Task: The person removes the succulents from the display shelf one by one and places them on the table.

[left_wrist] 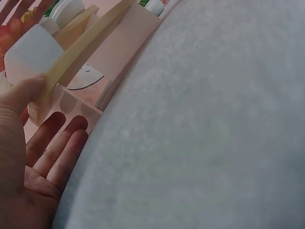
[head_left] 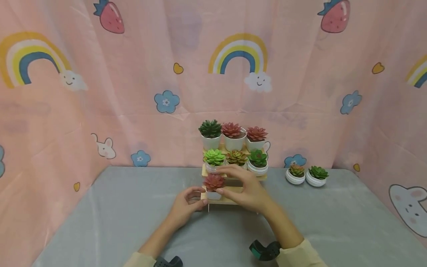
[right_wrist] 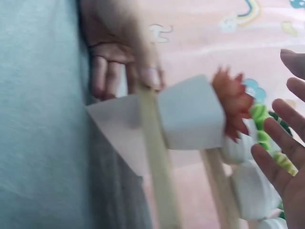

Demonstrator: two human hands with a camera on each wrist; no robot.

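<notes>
Wrinkled pink fabric [head_left: 293, 74] backs a wooden shelf [right_wrist: 159, 171], slats crosswise; left hand [head_left: 186, 205] grips its end, right hand [head_left: 248, 191] spreads, released, beside an upright red rosette succulent [head_left: 214, 182] in a squarish white pot [right_wrist: 193, 114].

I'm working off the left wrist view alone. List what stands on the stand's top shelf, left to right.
Observer: A dark green succulent, then two red succulents, as the head view shows.

Operator: Now tell me whether the right hand has hold of the plant by my thumb.

Observer: No; the right wrist view shows its fingers spread, with a gap between them and the white pot on the bottom shelf.

Operator: Report anything at the right cuff.

Observer: In the head view, a black device with a green patch sits there, beside the cream sleeve.
</notes>
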